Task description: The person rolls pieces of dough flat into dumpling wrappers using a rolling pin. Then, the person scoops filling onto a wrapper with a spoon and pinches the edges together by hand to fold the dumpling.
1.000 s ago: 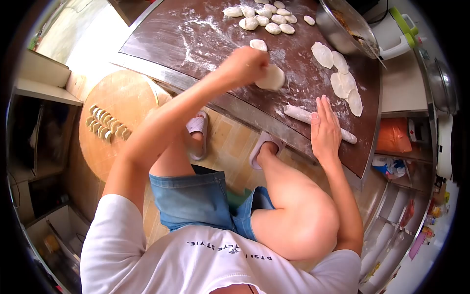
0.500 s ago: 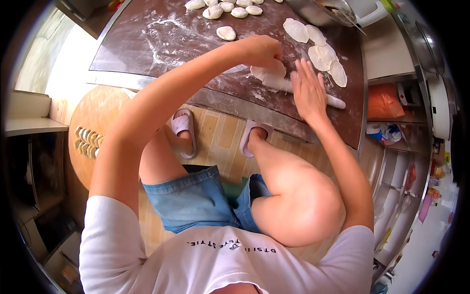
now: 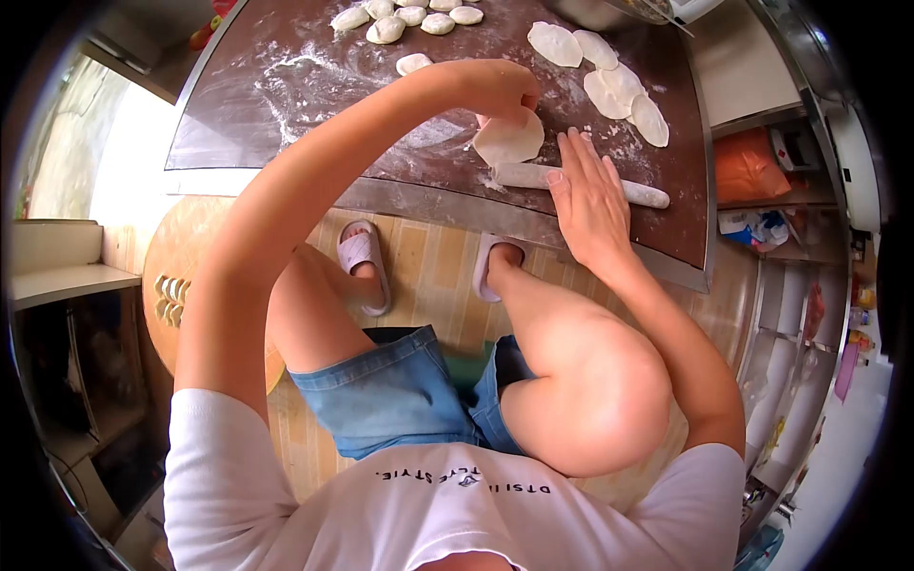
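Note:
My left hand [image 3: 500,90] has its fingers curled closed on the upper edge of a flat, round dough sheet [image 3: 511,143]. Just below that sheet, a flour-dusted rolling pin [image 3: 524,176] lies across the brown table [image 3: 671,224]. My right hand [image 3: 592,205] rests flat on the pin, its fingers stretched out. Beyond it, thin dough rounds [image 3: 609,90] overlap in a chain. A small dough piece [image 3: 413,64] lies above my left forearm, and several thicker ones [image 3: 386,30] sit near the table's far side.
A metal bowl [image 3: 609,11] stands at the far right of the table. To the left, a round wooden board [image 3: 171,238] holds several small dough pieces, partly hidden by my left arm. Shelves [image 3: 785,314] line the right side, with an orange bag [image 3: 747,169].
The view has shifted. The dough sheet was separate from the pin, then met it, and now lies just above it. My left hand keeps hold of its edge; the pin has turned more level.

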Demonstrator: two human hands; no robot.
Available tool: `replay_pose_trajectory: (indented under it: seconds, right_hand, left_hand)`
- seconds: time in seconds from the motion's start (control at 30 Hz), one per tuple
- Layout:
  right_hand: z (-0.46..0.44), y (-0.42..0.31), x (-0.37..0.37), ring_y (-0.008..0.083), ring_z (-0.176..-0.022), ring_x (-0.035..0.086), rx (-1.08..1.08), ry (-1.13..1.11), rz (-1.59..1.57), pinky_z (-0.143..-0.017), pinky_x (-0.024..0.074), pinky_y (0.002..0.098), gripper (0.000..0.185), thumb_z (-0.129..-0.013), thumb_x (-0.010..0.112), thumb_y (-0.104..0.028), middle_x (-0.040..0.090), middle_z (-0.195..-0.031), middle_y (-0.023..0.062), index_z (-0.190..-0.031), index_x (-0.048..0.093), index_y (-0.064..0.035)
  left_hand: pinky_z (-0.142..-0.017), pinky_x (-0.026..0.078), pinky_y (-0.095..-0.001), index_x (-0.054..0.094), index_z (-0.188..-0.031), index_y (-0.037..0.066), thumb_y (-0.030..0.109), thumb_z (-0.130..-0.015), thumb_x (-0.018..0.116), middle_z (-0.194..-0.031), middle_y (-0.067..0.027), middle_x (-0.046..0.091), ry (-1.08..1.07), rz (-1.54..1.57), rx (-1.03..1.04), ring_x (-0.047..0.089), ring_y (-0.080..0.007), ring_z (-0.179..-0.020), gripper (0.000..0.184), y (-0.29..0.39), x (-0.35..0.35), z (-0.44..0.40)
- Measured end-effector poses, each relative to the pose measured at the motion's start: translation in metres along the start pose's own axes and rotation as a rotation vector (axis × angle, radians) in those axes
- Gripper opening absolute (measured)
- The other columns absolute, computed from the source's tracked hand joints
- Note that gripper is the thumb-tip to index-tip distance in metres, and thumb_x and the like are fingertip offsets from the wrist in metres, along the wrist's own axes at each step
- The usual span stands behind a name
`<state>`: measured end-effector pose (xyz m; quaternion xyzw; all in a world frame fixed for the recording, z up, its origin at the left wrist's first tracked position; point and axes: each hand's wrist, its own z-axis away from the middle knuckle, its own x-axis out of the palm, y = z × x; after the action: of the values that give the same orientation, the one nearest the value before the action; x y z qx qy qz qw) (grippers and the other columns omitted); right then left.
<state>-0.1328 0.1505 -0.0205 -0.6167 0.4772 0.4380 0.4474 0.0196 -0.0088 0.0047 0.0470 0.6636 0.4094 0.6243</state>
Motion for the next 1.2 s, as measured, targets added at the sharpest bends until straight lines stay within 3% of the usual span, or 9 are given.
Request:
replay_pose_trajectory:
  seconds: [0.13,0.23,0.33,0.5,0.57,0.73,0.97,1.1,1.2]
  right_hand:
    - [-0.051,0.016,0.025,0.0294,-0.128,0.032,0.054,0.11,0.031,-0.105,0.0211,0.0446,0.049,-0.093,0.033,-0.034,0.039,-0.133,0.0187,-0.125,0.044,0.001]
    - [-0.094,0.026,0.029,0.0285,-0.13,0.029,0.112,0.097,0.057,-0.106,0.0196,0.0434,0.052,-0.094,0.027,-0.037,0.039,-0.134,0.0189,-0.126,0.043,0.0012]
    - [-0.037,0.013,0.02,0.0292,-0.129,0.032,0.022,0.064,-0.008,-0.105,0.0206,0.0439,0.05,-0.094,0.031,-0.034,0.04,-0.133,0.0201,-0.126,0.042,0.0026]
    - [0.021,-0.007,-0.011,0.0319,-0.127,0.033,-0.071,0.041,-0.072,-0.103,0.0244,0.0445,0.048,-0.092,0.039,-0.03,0.039,-0.133,0.021,-0.127,0.04,0.003]
    - [0.013,-0.004,-0.004,0.032,-0.126,0.034,-0.063,0.057,-0.047,-0.103,0.0257,0.0443,0.048,-0.092,0.038,-0.03,0.04,-0.131,0.0211,-0.126,0.04,0.0032]
    - [0.005,-0.001,0.0,0.0326,-0.124,0.038,-0.063,0.063,-0.045,-0.101,0.0283,0.0426,0.048,-0.093,0.037,-0.031,0.043,-0.129,0.0215,-0.125,0.043,0.0036]
    - [-0.069,0.031,0.03,0.0308,-0.127,0.034,0.028,0.11,-0.031,-0.105,0.0244,0.0405,0.053,-0.094,0.03,-0.038,0.04,-0.133,0.0198,-0.128,0.04,0.0007]
    - [-0.104,0.035,0.027,0.0281,-0.131,0.027,0.141,0.002,-0.003,-0.108,0.0168,0.0414,0.057,-0.093,0.026,-0.043,0.033,-0.138,0.0171,-0.133,0.034,-0.002]
    - [-0.061,0.022,0.022,0.0301,-0.129,0.03,0.066,0.021,0.016,-0.106,0.0202,0.0432,0.056,-0.093,0.03,-0.04,0.036,-0.136,0.0188,-0.131,0.036,-0.0003]
  left_hand:
    - [-0.067,0.046,-0.0356,0.06,-0.085,0.003,0.021,-0.073,0.057,-0.079,-0.0131,0.06,-0.019,-0.088,0.102,0.058,-0.0266,-0.075,0.022,0.004,-0.003,-0.003]
    - [-0.067,0.046,-0.0355,0.059,-0.085,0.002,0.019,-0.073,0.057,-0.08,-0.0128,0.06,-0.111,-0.249,0.003,0.057,-0.0264,-0.075,0.021,0.004,-0.01,-0.015]
    - [-0.066,0.045,-0.0355,0.059,-0.084,0.002,0.019,-0.073,0.057,-0.076,-0.0124,0.059,-0.103,-0.22,0.114,0.057,-0.0255,-0.072,0.021,0.002,-0.002,-0.016]
    - [-0.066,0.045,-0.0341,0.059,-0.083,0.003,0.013,-0.07,0.057,-0.078,-0.0106,0.06,-0.071,0.126,0.037,0.057,-0.0225,-0.073,0.016,0.001,-0.002,-0.003]
    - [-0.066,0.046,-0.034,0.06,-0.082,0.003,0.011,-0.07,0.058,-0.078,-0.01,0.061,0.055,0.073,0.191,0.058,-0.022,-0.074,0.015,-0.008,0.003,-0.002]
    - [-0.07,0.047,-0.0335,0.063,-0.086,0.005,0.016,-0.069,0.063,-0.081,-0.0094,0.064,0.136,-0.012,-0.003,0.061,-0.0239,-0.078,0.02,0.005,0.01,0.004]
    - [-0.065,0.046,-0.0336,0.064,-0.089,0.006,0.017,-0.073,0.061,-0.08,-0.0092,0.065,0.128,0.107,0.225,0.06,-0.023,-0.071,0.019,-0.017,-0.001,0.002]
    - [-0.067,0.047,-0.0324,0.064,-0.092,0.005,0.018,-0.075,0.061,-0.085,-0.0107,0.065,-0.013,-0.166,-0.032,0.061,-0.0223,-0.074,0.022,-0.002,-0.012,-0.009]
    - [-0.066,0.046,-0.033,0.063,-0.09,0.004,0.02,-0.074,0.061,-0.083,-0.0113,0.064,0.051,-0.219,0.053,0.06,-0.0223,-0.073,0.023,0.0,-0.004,-0.01]
